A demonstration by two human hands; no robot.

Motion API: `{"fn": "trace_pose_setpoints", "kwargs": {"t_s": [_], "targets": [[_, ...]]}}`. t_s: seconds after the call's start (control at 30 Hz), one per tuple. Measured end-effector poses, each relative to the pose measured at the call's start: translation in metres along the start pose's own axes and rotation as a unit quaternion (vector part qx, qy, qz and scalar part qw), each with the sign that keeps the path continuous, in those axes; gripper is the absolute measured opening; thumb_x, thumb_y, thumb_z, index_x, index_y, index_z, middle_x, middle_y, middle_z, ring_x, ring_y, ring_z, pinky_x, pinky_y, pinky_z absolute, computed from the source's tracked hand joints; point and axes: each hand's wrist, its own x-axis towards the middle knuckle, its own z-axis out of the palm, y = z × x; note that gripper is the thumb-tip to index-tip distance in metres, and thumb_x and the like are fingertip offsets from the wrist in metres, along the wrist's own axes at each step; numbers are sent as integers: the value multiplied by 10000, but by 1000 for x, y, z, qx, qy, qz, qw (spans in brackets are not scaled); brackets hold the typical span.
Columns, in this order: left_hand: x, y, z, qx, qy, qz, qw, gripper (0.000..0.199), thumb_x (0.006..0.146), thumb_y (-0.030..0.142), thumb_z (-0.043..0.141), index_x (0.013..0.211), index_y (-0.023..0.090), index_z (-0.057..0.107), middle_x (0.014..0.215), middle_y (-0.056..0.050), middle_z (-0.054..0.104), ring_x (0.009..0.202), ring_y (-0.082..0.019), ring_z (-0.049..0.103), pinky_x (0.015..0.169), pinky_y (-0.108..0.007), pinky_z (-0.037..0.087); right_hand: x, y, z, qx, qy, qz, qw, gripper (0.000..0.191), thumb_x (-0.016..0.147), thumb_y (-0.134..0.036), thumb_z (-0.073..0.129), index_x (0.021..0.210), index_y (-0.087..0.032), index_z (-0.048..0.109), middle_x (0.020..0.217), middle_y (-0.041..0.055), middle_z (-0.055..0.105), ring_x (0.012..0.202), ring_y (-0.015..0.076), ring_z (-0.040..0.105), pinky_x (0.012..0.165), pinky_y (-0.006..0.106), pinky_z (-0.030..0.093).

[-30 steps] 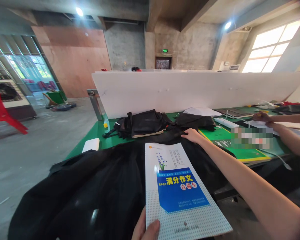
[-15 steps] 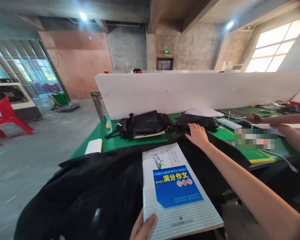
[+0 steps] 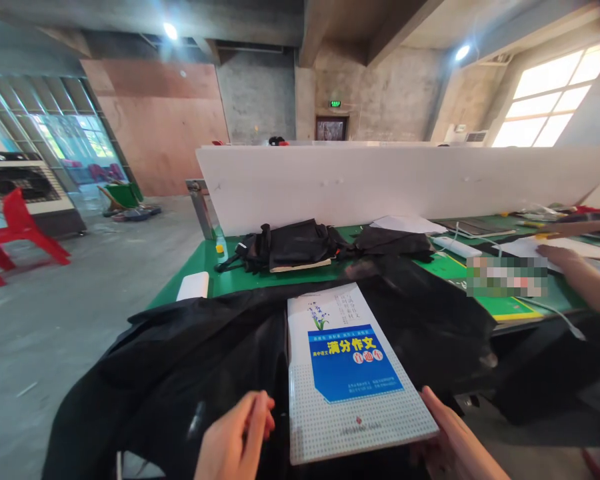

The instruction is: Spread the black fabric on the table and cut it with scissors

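A paperback book (image 3: pixel 355 367) with a white and blue cover and Chinese print lies face up on a spread black cloth, perhaps a garment (image 3: pixel 145 373). At its lower right corner, my right hand (image 3: pixel 455 433) is closed on the edge, thumb along the side and the other fingers mostly hidden. My left hand (image 3: pixel 237 433) hovers left of the book, apart from it, its fingers curled together with nothing visible in them. Beyond the book, the cloth reaches onto the green table (image 3: pixel 230 288).
Black bags (image 3: pixel 300 241) sit at the back before a white divider (image 3: pixel 380 183). A white box-like object (image 3: pixel 193 285) is at the left. On the right are a green book (image 3: pixel 505 308), a power strip (image 3: pixel 457 247) and a co-worker's arm (image 3: pixel 587 273). A red chair (image 3: pixel 25 227) stands left.
My left hand has let go of the book's lower left edge. My right hand has come back from the far cloth to the book's right corner. The cloth's right part now spreads out further.
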Motion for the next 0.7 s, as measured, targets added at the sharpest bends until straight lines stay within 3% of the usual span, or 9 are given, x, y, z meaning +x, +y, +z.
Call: {"fn": "trace_pose_setpoints", "kwargs": {"t_s": [0.07,0.13,0.2,0.3,0.47,0.57,0.7], "targets": [[20,3,-16,74,49,50,995,357,869,485,338,947,247,593,952,-21,649,901,-173,596,818,-269,450,-7,2,12,86,-19,8,996,677,652,-745,427,937,-150,576,586,57,617,436,175,550,368,233,325],[48,4,-23,143,70,105,982,375,889,437,305,1063,230,566,1108,-45,608,1040,-186,545,946,-308,387,-18,-3,25,106,5,-49,993,593,669,-636,553,1033,-168,532,541,15,596,381,127,500,348,197,287],[78,2,-22,210,56,141,966,427,894,405,287,1196,193,502,1218,-76,549,1153,-206,471,1011,-338,331,-28,-11,34,116,40,-98,988,574,670,-586,599,1065,-178,516,485,-11,565,353,103,460,342,181,272],[117,-5,-14,283,-8,136,949,527,872,461,308,1291,164,425,1342,-98,447,1252,-253,370,1048,-396,271,-32,-17,37,157,84,-118,977,591,619,-580,637,1028,-161,554,447,-14,541,347,102,449,331,182,278],[156,-15,-8,317,-121,72,938,804,736,687,387,1363,186,337,1426,-152,304,1296,-386,257,1035,-560,145,-18,-16,9,177,131,-114,969,565,616,-524,656,1021,-138,577,414,-26,510,296,74,392,285,158,216],[174,-18,-15,283,-183,76,939,956,628,735,487,1386,189,284,1425,-153,291,1300,-362,269,1049,-488,187,-8,-14,-17,172,143,-108,969,539,627,-481,666,1032,-138,573,456,-13,549,280,61,375,267,151,186],[197,-19,-26,244,-226,87,939,1023,467,664,674,1335,209,382,1406,-107,320,1284,-321,322,1056,-396,227,-3,-12,-41,172,148,-106,968,522,622,-448,678,1029,-135,582,495,2,577,289,58,375,259,151,176]]}}
